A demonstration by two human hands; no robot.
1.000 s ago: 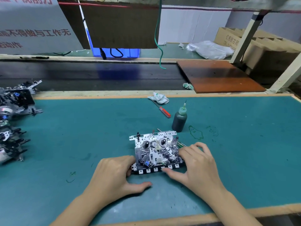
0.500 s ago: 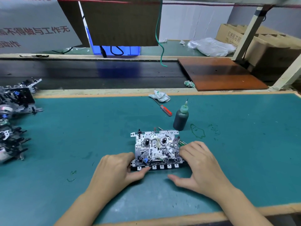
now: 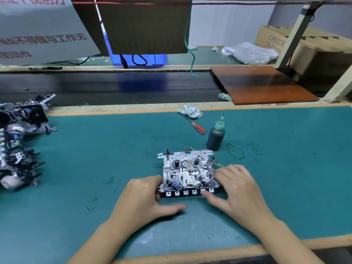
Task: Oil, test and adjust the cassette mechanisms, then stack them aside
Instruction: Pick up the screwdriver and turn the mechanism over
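Observation:
One cassette mechanism (image 3: 187, 172), a silver metal chassis with two reel hubs and a front row of black keys, lies flat on the green mat (image 3: 95, 159). My left hand (image 3: 144, 197) holds its left edge with curled fingers, the thumb stretched out on the mat. On the other side, my right hand (image 3: 240, 189) grips the right edge, and its thumb presses on a key near the right end of the front row. A pile of other mechanisms (image 3: 19, 140) sits at the mat's left edge.
A dark oil bottle (image 3: 216, 137) with a needle tip stands just behind the mechanism. A red-handled screwdriver (image 3: 198, 128) and a white rag (image 3: 190, 111) lie further back. Beyond the mat run a black conveyor belt (image 3: 114, 86) and a brown board (image 3: 261, 84).
My left thumb has come off the front keys and lies out on the mat. My right thumb has moved up from the mat onto the keys. The mechanism stays in place.

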